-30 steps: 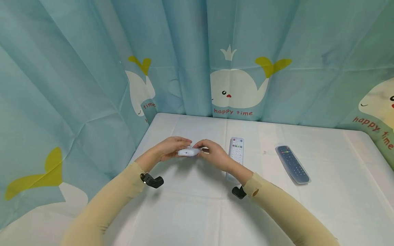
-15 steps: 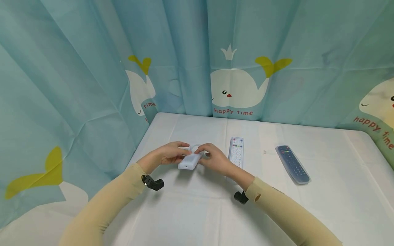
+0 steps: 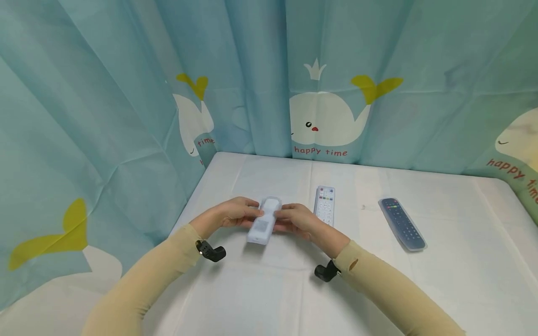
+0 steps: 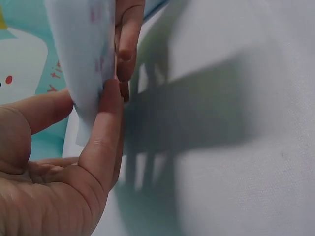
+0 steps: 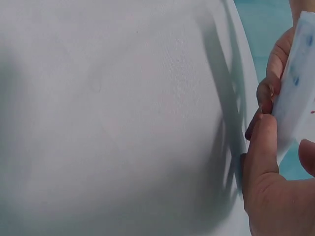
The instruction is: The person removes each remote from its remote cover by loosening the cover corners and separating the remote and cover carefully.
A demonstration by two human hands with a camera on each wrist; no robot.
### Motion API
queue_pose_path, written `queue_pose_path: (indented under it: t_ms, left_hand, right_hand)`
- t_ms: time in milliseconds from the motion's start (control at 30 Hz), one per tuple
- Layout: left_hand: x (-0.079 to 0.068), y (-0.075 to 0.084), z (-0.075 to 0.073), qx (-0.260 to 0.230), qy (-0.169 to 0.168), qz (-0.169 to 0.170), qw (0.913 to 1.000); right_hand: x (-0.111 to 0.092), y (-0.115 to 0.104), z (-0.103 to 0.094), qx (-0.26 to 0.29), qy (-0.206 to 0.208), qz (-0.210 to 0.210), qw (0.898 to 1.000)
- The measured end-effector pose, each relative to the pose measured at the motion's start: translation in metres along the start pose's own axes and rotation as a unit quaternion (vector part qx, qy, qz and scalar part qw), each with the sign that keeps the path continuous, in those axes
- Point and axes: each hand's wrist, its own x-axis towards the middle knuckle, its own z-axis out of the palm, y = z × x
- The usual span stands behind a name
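A white remote control (image 3: pixel 261 223) in a translucent cover is held above the white table, its plain back facing up in the head view. My left hand (image 3: pixel 238 212) pinches its left edge between thumb and fingers, and my right hand (image 3: pixel 297 220) pinches the right edge. In the left wrist view, the remote's button side, blurred, stands nearly edge-on over the left fingers (image 4: pixel 101 142). The right wrist view has the remote (image 5: pixel 297 88) between the right thumb and fingers (image 5: pixel 261 147), with the left hand (image 5: pixel 280 56) beyond it.
A second white remote (image 3: pixel 325 205) lies face up just beyond the right forearm, partly covered by it. A dark remote (image 3: pixel 402 225) in a clear cover lies farther right. The table (image 3: pixel 378 289) backs onto a blue whale-print curtain (image 3: pixel 252 93).
The held remote has tilted from end-on to showing its whole back, and has come slightly lower and nearer. The right fingers have shifted from its top to its right edge.
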Motion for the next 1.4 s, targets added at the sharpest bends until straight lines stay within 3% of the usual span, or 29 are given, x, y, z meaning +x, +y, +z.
queue_pose_path:
  t_ms: [267, 667, 1000, 1400]
  left_hand:
    - [0.003, -0.004, 0.002, 0.004, -0.011, 0.006, 0.9999]
    - [0.005, -0.003, 0.005, 0.007, 0.027, 0.027, 0.9992]
    - [0.006, -0.001, 0.009, 0.025, 0.054, 0.076, 0.9953]
    - [0.007, 0.003, 0.010, 0.056, 0.076, 0.166, 0.9816]
  right_hand:
    - [0.003, 0.005, 0.003, 0.000, -0.001, -0.012, 1.000]
    - [0.006, 0.002, 0.005, -0.037, 0.028, -0.050, 0.998]
    - [0.006, -0.002, 0.007, -0.089, 0.039, -0.093, 0.991]
    - [0.005, -0.011, 0.009, -0.147, 0.063, -0.167, 0.973]
